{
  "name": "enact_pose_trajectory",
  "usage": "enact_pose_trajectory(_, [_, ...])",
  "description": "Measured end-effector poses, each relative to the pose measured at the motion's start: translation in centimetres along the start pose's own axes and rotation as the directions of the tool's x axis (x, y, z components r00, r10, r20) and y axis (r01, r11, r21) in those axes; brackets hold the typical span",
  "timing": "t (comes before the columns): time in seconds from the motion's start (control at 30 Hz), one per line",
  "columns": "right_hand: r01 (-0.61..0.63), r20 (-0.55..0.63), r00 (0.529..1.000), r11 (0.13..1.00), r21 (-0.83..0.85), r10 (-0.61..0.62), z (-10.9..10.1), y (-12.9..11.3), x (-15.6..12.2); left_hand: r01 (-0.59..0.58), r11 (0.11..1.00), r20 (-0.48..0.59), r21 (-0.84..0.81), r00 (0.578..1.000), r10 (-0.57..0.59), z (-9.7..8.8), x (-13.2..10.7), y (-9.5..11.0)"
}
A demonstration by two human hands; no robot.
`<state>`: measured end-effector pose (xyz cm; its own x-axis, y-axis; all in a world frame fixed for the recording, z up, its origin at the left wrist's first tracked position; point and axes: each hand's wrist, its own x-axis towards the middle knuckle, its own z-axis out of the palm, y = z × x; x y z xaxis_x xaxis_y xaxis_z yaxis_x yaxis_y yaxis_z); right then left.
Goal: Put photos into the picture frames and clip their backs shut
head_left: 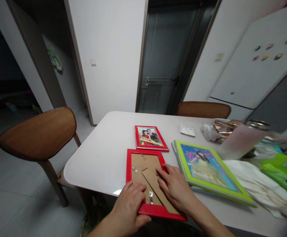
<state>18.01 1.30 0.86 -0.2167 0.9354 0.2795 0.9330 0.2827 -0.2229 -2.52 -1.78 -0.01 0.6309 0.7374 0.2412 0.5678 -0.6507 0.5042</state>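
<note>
A red picture frame (131, 164) lies face down at the table's near edge, its brown backing board (137, 177) showing. Metal clips (151, 197) sit along the border, and a support leg (155, 192) is set slantwise in the board. My left hand (130, 205) is closed round the frame's near left corner, fingers on top and thumb at the near edge. Over the right side, my right hand (174, 187) has bent fingers, with thumb and forefinger at a small clip (157, 174) they partly hide. Just beyond lies another red picture frame (152, 138), photo up.
Green-bordered picture frames (215, 168) are stacked to the right. Behind them are a pinkish bottle (243, 140), a plastic bag (211, 132), a white cloth (252, 179) and a green packet (281, 169). A small card (187, 130) lies farther back. Wooden chairs (39, 133) stand left and behind.
</note>
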Motion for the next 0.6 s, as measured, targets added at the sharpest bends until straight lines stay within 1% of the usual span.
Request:
enact_pose_trajectory(0.07, [-0.021, 0.019, 1.000, 1.000, -0.010, 0.021, 0.0, 0.0, 0.4, 0.038, 0.999, -0.020, 0.011, 0.999, -0.038, 0.1, 0.1, -0.1])
enact_pose_trajectory(0.17, [-0.038, 0.030, 0.999, 0.998, 0.041, 0.036, 0.1, 0.1, 0.4, 0.074, 0.997, -0.033, 0.018, 0.997, -0.073, 0.1, 0.2, 0.0])
enact_pose_trajectory(0.27, [-0.044, 0.032, 0.999, 0.996, 0.074, 0.042, 0.2, 0.3, 0.1, 0.070, 0.997, -0.030, 0.021, 0.997, -0.069, 0.2, 0.2, 0.0])
enact_pose_trajectory(0.33, [-0.046, 0.045, 0.998, 0.996, 0.075, 0.043, 0.2, 0.5, -0.1, 0.062, 0.998, -0.037, 0.022, 0.997, -0.061, 0.3, 0.1, -0.1])
enact_pose_trajectory(0.4, [-0.038, 0.032, 0.999, 0.997, 0.061, 0.036, 0.2, 0.4, -0.3, 0.049, 0.999, -0.053, 0.017, 0.997, -0.048, 0.4, 0.1, -0.2])
enact_pose_trajectory(0.47, [0.006, -0.019, 1.000, 0.999, 0.046, -0.006, 0.1, 0.1, -0.9, 0.035, 0.999, -0.066, 0.011, 0.997, -0.034, 0.4, 0.0, -0.3])
enact_pose_trajectory(0.5, [0.050, -0.039, 0.998, 0.998, 0.046, -0.049, 0.0, -0.3, -1.3, 0.032, 0.999, -0.067, 0.007, 0.997, -0.031, 0.4, 0.0, -0.3])
enact_pose_trajectory(0.53, [0.107, -0.042, 0.994, 0.993, 0.057, -0.105, -0.2, -0.7, -1.8, 0.033, 0.999, -0.062, 0.005, 0.998, -0.033, 0.4, 0.0, -0.3])
enact_pose_trajectory(0.6, [0.234, 0.002, 0.972, 0.967, 0.105, -0.235, -0.6, -1.6, -2.7, 0.040, 0.999, -0.047, 0.002, 0.998, -0.040, 0.3, 0.0, -0.2])
